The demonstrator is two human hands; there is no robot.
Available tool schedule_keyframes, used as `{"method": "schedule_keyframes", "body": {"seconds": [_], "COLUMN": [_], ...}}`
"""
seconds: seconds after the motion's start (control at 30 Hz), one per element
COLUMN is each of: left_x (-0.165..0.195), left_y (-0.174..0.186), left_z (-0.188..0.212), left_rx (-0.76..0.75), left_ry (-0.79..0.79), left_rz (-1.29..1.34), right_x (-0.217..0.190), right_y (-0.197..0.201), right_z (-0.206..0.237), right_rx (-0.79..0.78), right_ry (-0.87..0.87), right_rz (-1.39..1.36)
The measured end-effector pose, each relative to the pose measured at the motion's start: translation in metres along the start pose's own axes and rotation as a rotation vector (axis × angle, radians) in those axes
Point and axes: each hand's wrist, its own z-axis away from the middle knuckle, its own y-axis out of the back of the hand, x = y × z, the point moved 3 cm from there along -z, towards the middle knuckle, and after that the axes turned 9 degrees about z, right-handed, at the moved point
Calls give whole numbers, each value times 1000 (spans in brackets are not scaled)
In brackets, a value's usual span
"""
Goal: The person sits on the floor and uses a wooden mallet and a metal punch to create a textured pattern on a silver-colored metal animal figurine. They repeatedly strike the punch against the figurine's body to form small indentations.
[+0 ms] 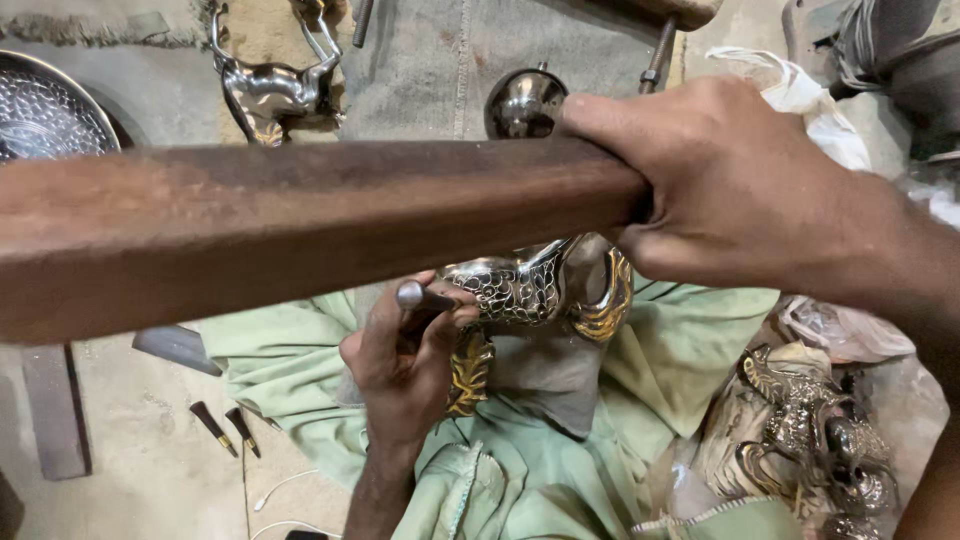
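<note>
While my right hand (740,190) wraps tight around the end of a long brown wooden bar (300,225), fingers fully curled over it and thumb tucked below, the bar runs level across the whole view and hides a good deal of the bench behind it. Down below, my left hand (405,355) is closed around a small metal punch (412,294), its round flat head poking up between thumb and forefinger, fingers bunched snug on the shaft. I see the punch leaning toward a silver ornament (530,285) with a scaly, hammered pattern and gold-coloured trim, and the hand is pressed right against it; whether the tip is actually touching the metal I cannot tell, my fingers cover it. That ornament sits on a pale green cloth (690,350) spread under both hands. Off to the right lies a heap of similar silver figures (815,440), near a white plastic bag (800,95). Up top rest a shiny metal ball (522,102) and a curved silver piece (275,90); a hammered dish (50,105) shows far left, and two small chisels (228,430) lie on the floor.
</note>
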Motion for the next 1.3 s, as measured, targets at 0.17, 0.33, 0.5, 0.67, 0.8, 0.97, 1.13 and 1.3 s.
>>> {"method": "schedule_keyframes", "body": {"seconds": [0.17,0.33,0.5,0.67,0.8,0.97,1.13,1.3], "left_x": [2,4,4,7,14,21,23,26], "left_y": [0,0,-1,-4,6,21,13,12], "left_z": [0,-2,-3,-2,-15,-44,-62,-60], "left_rx": [-21,-30,-16,-29,84,-237,-436,-460], "left_ry": [-52,-31,-6,13,-3,151,69,12], "left_rz": [-23,-29,32,-34,361,130,-81,-75], "right_x": [4,4,-4,-10,-1,-13,-18,-7], "right_y": [-4,-8,-6,-18,-24,-65,-105,-99], "right_z": [8,16,21,45,78,121,133,117], "right_rx": [0,-62,-109,-266,75,424,484,473], "right_ry": [-45,-53,-55,-185,-283,-432,-506,-431], "right_rz": [32,162,239,340,35,-509,-623,-466]}}
